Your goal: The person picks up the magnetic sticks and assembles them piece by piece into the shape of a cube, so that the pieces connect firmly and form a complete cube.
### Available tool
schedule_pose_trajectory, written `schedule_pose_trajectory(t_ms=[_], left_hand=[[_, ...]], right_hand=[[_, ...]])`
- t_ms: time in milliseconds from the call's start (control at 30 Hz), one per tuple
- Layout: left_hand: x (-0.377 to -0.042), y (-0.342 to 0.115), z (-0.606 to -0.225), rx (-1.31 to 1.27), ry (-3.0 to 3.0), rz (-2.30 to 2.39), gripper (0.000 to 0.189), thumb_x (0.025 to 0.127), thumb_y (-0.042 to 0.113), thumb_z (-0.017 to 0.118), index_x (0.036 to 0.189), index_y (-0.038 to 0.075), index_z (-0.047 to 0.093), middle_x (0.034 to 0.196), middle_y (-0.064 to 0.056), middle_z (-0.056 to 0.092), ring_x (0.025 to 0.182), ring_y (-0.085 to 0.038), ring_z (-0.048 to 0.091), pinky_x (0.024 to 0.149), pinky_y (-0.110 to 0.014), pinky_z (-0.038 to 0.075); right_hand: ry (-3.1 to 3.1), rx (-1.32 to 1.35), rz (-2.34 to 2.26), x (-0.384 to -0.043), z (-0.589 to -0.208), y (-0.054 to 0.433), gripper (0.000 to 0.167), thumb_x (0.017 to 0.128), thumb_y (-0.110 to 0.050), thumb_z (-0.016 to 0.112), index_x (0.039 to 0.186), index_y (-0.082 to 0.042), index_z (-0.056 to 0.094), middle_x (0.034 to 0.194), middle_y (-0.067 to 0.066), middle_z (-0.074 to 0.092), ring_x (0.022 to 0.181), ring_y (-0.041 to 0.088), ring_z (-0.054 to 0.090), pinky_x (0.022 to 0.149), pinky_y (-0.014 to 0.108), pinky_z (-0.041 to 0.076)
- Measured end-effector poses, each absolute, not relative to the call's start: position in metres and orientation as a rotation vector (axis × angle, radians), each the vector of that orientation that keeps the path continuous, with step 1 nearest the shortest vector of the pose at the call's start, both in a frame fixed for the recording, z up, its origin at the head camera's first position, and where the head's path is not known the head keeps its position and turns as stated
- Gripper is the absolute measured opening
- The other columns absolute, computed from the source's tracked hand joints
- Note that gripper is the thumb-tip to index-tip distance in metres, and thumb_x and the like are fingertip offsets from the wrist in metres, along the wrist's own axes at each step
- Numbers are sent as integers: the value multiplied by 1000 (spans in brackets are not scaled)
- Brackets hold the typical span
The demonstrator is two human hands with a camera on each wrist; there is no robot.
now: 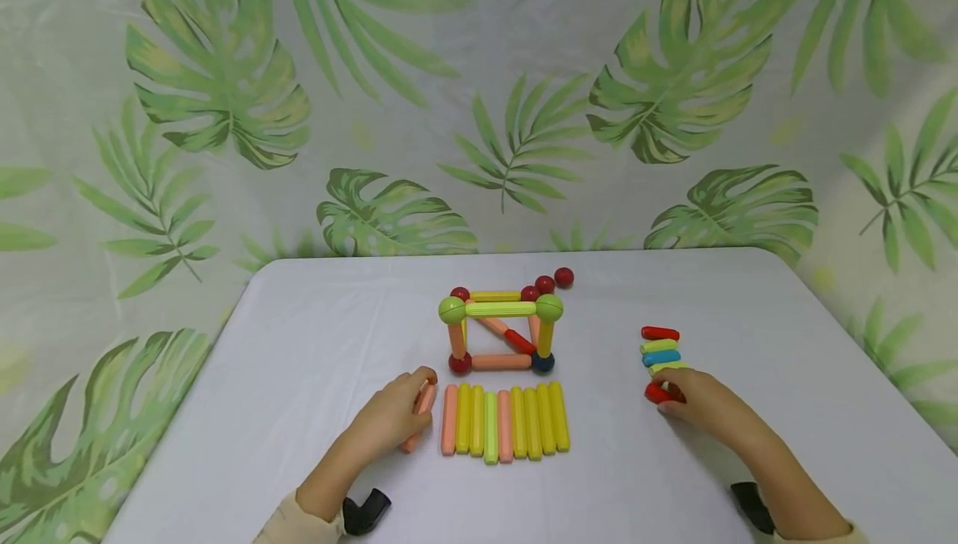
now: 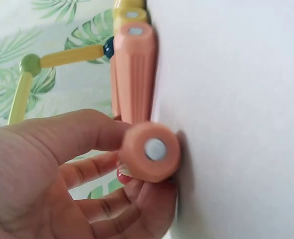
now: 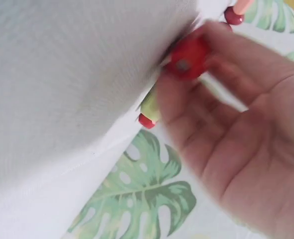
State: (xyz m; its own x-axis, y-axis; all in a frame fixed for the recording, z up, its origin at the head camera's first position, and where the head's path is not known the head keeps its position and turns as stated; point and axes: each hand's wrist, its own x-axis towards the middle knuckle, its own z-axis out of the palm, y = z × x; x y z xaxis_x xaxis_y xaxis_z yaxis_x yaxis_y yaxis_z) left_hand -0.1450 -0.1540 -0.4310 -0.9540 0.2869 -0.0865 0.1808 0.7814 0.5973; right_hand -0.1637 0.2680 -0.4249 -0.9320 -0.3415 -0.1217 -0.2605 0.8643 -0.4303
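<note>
My left hand (image 1: 397,411) pinches a salmon magnetic rod (image 2: 149,152) between thumb and fingers, at the left end of a row of rods. The row holds yellow rods (image 1: 520,423), a lime rod (image 1: 491,427) and salmon rods (image 1: 449,419), side by side. On the right, my right hand (image 1: 692,394) pinches a short red rod (image 3: 189,57) at the near end of a column of short rods. Behind the row stands a box-shaped frame of rods and balls, with lime balls (image 1: 550,308) on top and a dark blue ball (image 1: 542,363) below.
Loose dark red balls (image 1: 565,278) lie at the frame's back right. In the right column are another red rod (image 1: 660,333), a blue rod (image 1: 662,357) and lime rods (image 1: 659,346). A leaf-patterned cloth (image 1: 516,145) hangs behind the white table (image 1: 322,319).
</note>
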Motion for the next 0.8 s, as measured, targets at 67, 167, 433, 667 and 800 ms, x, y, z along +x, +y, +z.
schedule_pose_trajectory(t_ms=[67,167,433,667,800], left_hand=[[-147,-157,-428,334,2802,1009,40,77,5,61,114,10,48,85,-5,50,56,-14,48,45,-26,41],[-150,-162,-423,266,2842,1185,40,77,2,60,113,13,46,91,-4,53,57,-13,51,46,-27,43],[-154,-170,-417,228,2918,1661,33,81,3,58,108,15,43,99,-8,57,74,-17,61,59,-28,49],[-154,-169,-416,325,2839,1875,32,83,2,60,111,7,44,102,-9,57,87,-20,59,66,-26,51],[-151,-168,-412,331,2803,1913,31,83,7,64,110,7,48,100,-6,58,90,-18,57,69,-26,50]], right_hand=[[2872,-520,-689,-163,-422,263,34,78,-8,68,110,-3,57,80,-1,54,74,16,50,64,31,47],[2911,-648,-822,-164,-419,252,38,80,-6,67,116,-6,56,88,-2,57,78,14,52,66,27,48],[2937,-866,-1069,-168,-410,201,32,80,-12,68,111,-9,60,93,-8,60,76,7,52,63,22,48],[2891,-1035,-1119,-175,-408,157,29,79,-11,69,107,-10,62,91,-9,58,69,7,47,57,20,45],[2834,-1058,-1099,-182,-410,139,29,79,-10,69,107,-9,61,86,-7,56,67,8,46,57,19,45]])
